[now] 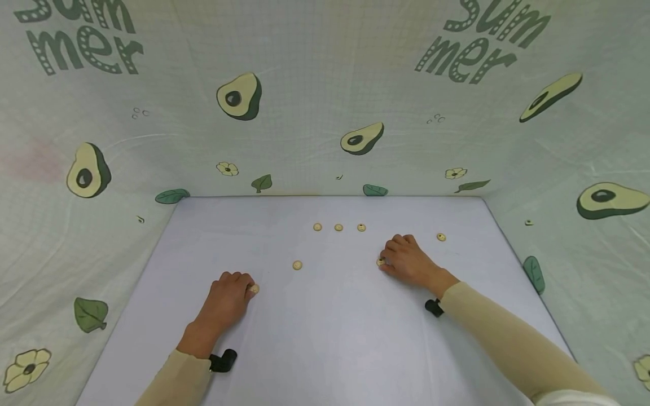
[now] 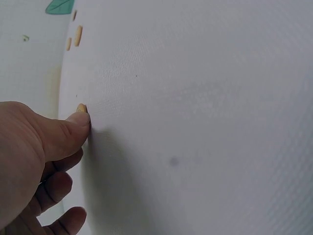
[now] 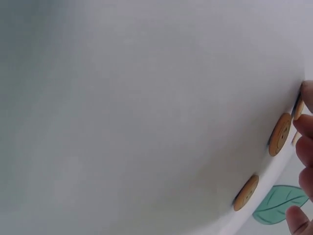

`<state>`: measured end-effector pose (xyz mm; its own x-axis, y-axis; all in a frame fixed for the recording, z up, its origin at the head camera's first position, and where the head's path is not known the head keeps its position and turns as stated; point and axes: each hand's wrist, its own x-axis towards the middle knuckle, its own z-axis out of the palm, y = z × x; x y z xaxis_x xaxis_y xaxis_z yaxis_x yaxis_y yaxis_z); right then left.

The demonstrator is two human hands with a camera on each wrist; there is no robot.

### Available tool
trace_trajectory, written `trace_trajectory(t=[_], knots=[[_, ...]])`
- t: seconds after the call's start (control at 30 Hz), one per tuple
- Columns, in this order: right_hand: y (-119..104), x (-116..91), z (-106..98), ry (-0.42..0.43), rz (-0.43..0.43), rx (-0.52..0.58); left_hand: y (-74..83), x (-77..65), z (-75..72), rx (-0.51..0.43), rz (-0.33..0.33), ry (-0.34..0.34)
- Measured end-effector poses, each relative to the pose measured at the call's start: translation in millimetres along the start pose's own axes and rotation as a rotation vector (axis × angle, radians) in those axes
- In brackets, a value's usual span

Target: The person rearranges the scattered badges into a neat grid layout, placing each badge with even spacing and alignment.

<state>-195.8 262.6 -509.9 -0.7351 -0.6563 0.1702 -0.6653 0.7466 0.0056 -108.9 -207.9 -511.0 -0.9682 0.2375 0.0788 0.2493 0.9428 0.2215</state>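
Observation:
On the left of the white table, my left hand (image 1: 227, 299) pinches a small round wooden button (image 1: 254, 288) at its thumb side. The left wrist view shows the thumb of that hand (image 2: 54, 137) over the button (image 2: 81, 107), the other fingers curled below. Farther back and to the right, my right hand (image 1: 406, 260) holds another wooden button (image 1: 381, 262) between thumb and forefinger, down at the tabletop. In the right wrist view its fingertips grip the button (image 3: 299, 106) at the right edge. Between the hands lies a loose button (image 1: 297, 265).
Three buttons (image 1: 338, 227) lie in a row near the back of the white table (image 1: 325, 349). One more button (image 1: 441, 237) lies right of my right hand. An avocado-print cloth (image 1: 304, 113) stands as a wall behind and at both sides.

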Motion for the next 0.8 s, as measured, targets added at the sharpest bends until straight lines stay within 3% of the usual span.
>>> trace_trajectory(t=[0.17,0.53,0.8], knots=[[2,6,0,-0.001,-0.019,0.003,-0.2,-0.8,-0.2,-0.001,-0.001,0.003],[7,19,3,0.079,-0.059,-0.132,0.1,-2.5,-0.1,0.001,-0.009,-0.008],[7,27,2,0.075,-0.034,-0.103,-0.2,-0.9,-1.9,0.046,0.044,0.027]])
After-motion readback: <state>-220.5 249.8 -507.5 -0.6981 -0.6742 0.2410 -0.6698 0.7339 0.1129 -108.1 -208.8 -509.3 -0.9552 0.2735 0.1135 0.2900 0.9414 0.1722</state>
